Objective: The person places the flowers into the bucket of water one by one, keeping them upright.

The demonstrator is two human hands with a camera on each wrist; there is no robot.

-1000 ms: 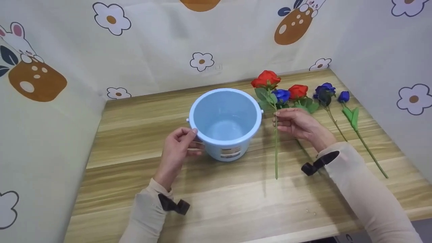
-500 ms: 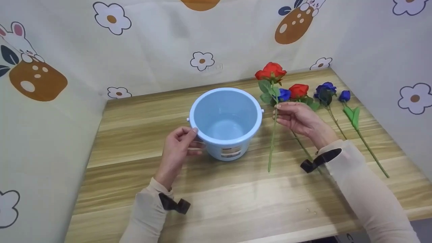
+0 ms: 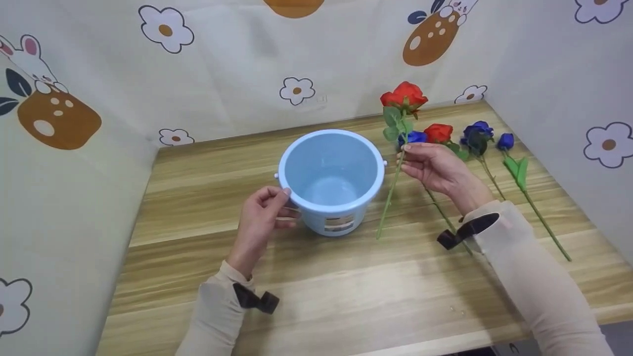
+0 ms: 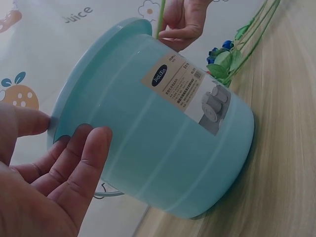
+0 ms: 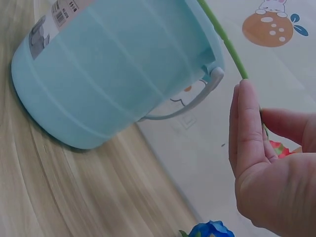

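Note:
A light blue plastic bucket [image 3: 309, 217] stands upright in the middle of the table, with nothing visible inside. My left hand [image 3: 262, 212] pinches its near-left rim, thumb on the edge and fingers against the outer wall, which the left wrist view shows beside the bucket's paper label [image 4: 185, 91]. To the right of the bucket, my right hand [image 3: 440, 170] holds a red artificial rose [image 3: 405, 96] by its green stem between thumb and fingers. The bloom points up and away; the stem's lower end slants toward the bucket's right side. In the right wrist view the stem [image 5: 232, 49] passes just outside the rim.
More artificial flowers lie at the right: a blue one [image 3: 415, 137] partly hidden by the held rose, another red rose [image 3: 439, 132], a dark blue rose [image 3: 477, 133] and a blue bud [image 3: 505, 142]. Patterned cloth [image 3: 237, 99] walls the wooden table [image 3: 306, 306] behind and at both sides.
My right hand has raised the red rose upward and away, and its stem's lower end has swung left toward the bucket. The left hand and the bucket have stayed in place.

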